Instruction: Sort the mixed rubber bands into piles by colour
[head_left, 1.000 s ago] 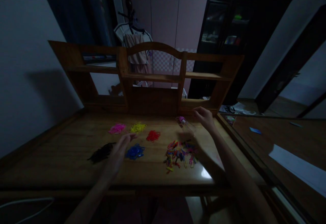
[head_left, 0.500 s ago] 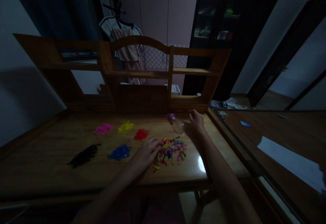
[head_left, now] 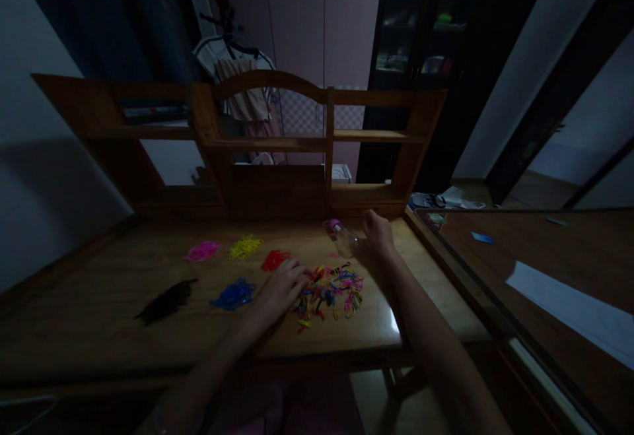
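My left hand (head_left: 286, 282) reaches over the left edge of a mixed heap of coloured rubber bands (head_left: 334, 290). Its fingers are bent together; what sits at the tips is too dark and small to make out. Just beyond this hand lies a red pile of bands (head_left: 275, 260), with a blue pile (head_left: 234, 294) to its left. My right hand (head_left: 379, 232) is curled closed above the desk, right of a clear bottle with a purple cap (head_left: 347, 239). Any contents of that hand are hidden.
Yellow bands (head_left: 245, 247), pink bands (head_left: 202, 251) and a black pile (head_left: 167, 301) lie on the left of the wooden desk (head_left: 99, 263). A wooden shelf unit (head_left: 277, 146) borders the back. White paper (head_left: 569, 306) rests on the brown surface at right.
My left hand has shifted slightly left and away from me, towards the red pile, uncovering more of the mixed heap. My right hand has moved slightly left, staying closed by the bottle.
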A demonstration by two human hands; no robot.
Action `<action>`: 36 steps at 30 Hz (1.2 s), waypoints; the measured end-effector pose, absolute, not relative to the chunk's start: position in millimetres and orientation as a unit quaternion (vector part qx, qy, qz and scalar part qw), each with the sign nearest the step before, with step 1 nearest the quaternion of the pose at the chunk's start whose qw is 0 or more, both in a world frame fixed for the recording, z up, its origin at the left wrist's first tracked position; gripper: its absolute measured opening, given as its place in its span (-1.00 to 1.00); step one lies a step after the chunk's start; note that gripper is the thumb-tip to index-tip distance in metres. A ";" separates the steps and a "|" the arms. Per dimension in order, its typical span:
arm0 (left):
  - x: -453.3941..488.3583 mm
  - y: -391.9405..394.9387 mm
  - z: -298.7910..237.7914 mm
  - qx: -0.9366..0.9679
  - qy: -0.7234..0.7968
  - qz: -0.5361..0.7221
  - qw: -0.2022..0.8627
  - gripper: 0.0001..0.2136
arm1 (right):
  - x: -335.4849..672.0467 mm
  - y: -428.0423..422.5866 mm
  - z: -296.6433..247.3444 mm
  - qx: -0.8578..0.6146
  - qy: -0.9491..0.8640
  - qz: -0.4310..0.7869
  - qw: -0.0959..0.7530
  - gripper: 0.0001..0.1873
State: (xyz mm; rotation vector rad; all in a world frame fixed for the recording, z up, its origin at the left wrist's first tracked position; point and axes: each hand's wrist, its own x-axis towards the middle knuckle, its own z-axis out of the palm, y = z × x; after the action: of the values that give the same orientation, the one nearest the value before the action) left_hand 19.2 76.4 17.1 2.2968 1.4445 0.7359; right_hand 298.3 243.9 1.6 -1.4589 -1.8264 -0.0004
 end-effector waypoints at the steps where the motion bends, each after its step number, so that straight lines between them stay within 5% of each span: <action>1: 20.2 83.1 20.6 0.812 0.500 0.252 0.165 -0.74 | 298.2 242.9 1.8 -0.576 -0.717 -0.003 0.392 -0.73; 25: 22.2 137.3 15.6 0.808 0.483 0.222 0.255 -0.82 | 283.4 229.3 8.7 -0.537 -0.732 -0.026 0.419 -0.78; 36: 102.2 171.0 20.5 0.846 0.449 0.189 0.216 -0.89 | 292.0 232.6 -0.3 -0.548 -0.725 -0.019 0.417 -0.78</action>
State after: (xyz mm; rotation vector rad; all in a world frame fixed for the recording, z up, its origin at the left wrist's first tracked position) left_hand 102.2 171.0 20.5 2.3449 1.2435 0.5229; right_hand 292.0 232.6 -0.3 -1.3758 -1.8204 -0.0485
